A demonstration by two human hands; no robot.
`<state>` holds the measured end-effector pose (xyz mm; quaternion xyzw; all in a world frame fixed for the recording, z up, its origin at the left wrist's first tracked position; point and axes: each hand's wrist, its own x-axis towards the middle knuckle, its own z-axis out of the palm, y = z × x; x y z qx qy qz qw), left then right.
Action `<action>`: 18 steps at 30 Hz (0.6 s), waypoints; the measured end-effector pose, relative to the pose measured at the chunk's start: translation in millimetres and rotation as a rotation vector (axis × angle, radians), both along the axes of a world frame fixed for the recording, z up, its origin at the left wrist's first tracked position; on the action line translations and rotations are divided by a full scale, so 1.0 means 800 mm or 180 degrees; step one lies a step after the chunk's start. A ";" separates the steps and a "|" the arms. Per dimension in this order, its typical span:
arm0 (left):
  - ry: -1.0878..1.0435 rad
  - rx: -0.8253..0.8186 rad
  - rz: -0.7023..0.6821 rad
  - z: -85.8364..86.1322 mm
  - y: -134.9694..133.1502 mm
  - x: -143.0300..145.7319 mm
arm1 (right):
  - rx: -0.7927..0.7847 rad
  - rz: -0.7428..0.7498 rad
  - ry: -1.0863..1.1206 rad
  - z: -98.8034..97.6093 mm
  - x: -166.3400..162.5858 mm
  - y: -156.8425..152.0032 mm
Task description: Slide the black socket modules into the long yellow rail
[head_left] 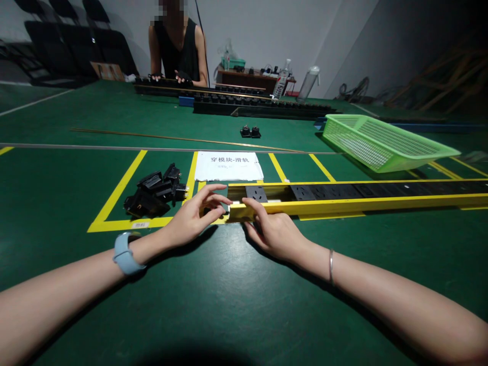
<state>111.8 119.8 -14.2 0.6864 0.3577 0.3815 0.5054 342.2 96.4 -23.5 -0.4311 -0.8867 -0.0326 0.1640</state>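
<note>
A long yellow rail (324, 206) lies across the table with its end in front of me. Black socket modules (335, 191) sit in a row in its channel; one single socket module (256, 193) is nearer the end, with a gap after it. My right hand (272, 229) pinches the rail's front wall close to that end, index finger on top and thumb below. At the end's opening is my left hand (198, 211), its fingers loosely curved and apart, with nothing visible in them. Left of it lies a pile of loose black modules (152, 193).
Behind the rail are a paper sign (229, 166), two black modules (250, 132), a thin brass strip (183, 139) and a green basket (381, 145). Across the table a person (177, 51) handles black rails (263, 107). A bottle (282, 79) and a jug (308, 83) stand there.
</note>
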 end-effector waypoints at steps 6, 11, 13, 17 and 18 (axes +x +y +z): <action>0.0027 -0.0075 0.0039 0.000 0.001 0.001 | 0.0134 -0.0219 -0.0175 0.000 -0.001 -0.002; -0.0004 -0.0087 0.0048 0.000 0.001 0.002 | 0.0225 -0.0371 -0.0318 0.003 -0.004 -0.004; -0.0001 -0.0077 0.0040 -0.001 0.001 0.001 | 0.0236 -0.0416 -0.0348 0.004 -0.005 -0.005; 0.0021 -0.0072 0.0027 -0.001 0.002 0.001 | 0.0228 -0.0476 -0.0314 0.003 -0.005 -0.006; 0.0026 -0.0076 0.0024 -0.002 0.002 0.001 | 0.0220 -0.0493 -0.0291 0.002 -0.005 -0.006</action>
